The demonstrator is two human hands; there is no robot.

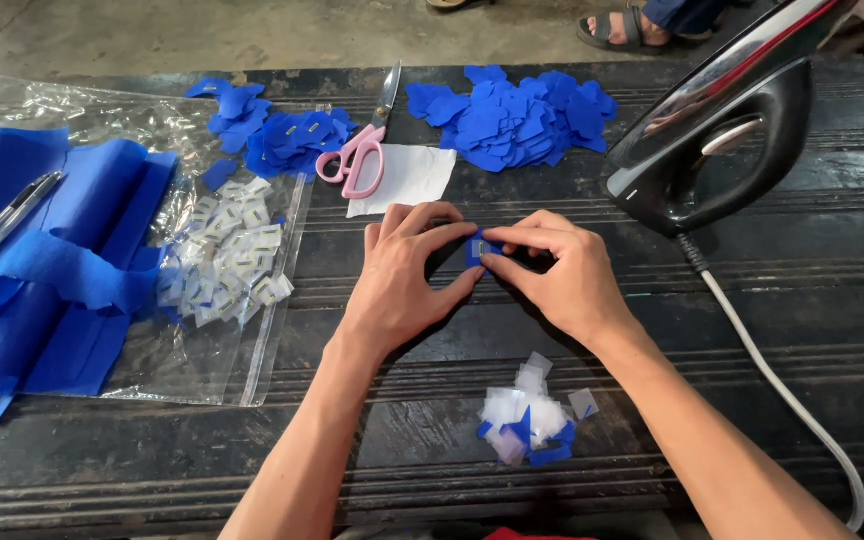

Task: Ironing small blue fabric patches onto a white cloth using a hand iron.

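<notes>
Item: blue patch [478, 249], small, with a pale tab on its face. It is held at mid-table, just above the dark ridged table [772, 400], between both hands.

Left hand [404, 280]: thumb and forefinger are closed on the patch's left edge. Right hand [564, 270]: fingertips are pinched together on its right edge (the patch is largely hidden by them).

Nearby: a scrap pile [530, 418] of white and blue offcuts is kept just below the hands; white tabs [227, 262] are spread on a clear bag [202, 340]; blue cloth [42, 260] with a pen [2, 228] is laid at far left; pink scissors [360, 148], white paper [404, 178] and a heap of cut patches [517, 115] are set behind; an iron [722, 140] is stood at right, its cord [782, 380] trailed toward the near edge.

Risks, as judged:
- The tab may be pressed on askew, since so little of it is visible under the fingers.
- The patch may be dropped into the scrap pile and lost among like pieces.
- The right forearm may be burned or the iron tipped, if the cord is snagged (whether it is hot cannot be told).
</notes>
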